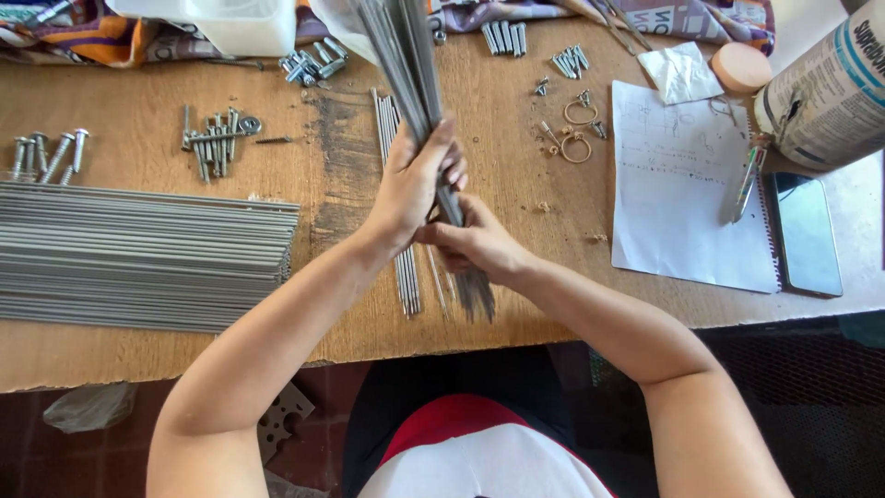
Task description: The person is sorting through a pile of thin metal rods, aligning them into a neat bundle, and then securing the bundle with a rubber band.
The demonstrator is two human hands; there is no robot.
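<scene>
At the far left of the wooden workbench (138, 355) stood a short row of bolts (48, 153), and below them a broad stack of thin grey metal rods (138, 256) lay flat with their ends squared off along its right side, apparently kept in order so they could be counted or drawn from. Further right a loose heap of screws and washers (217, 136) sat near the back, with more small bolts (312, 60) just beyond, beside a white plastic container (235, 23). Near the centre a few loose rods (406, 267) lay on the wood, running away from the person. Above them the left hand (410, 189) was wrapped tight around a bundle of grey rods (406, 65), which slanted up and away from the person toward the top edge of the view, while its lower ends fanned out just over the bench edge. The right hand (475, 242) was closed on the same bundle just below the left, fingers pinching the rods together; the two grips, one close above the other, seemed meant to keep the thin rods from splaying. To the right lay metal rings and small fasteners (576, 138), then a spiral notebook (687, 194) open to a handwritten page with a pen (745, 184) resting along its right edge. A dark phone (807, 232) lay just beside it, a round peach-coloured lid (742, 66) sat at the back, and a large printed cylinder (830, 88) leaned in from the right corner.
</scene>
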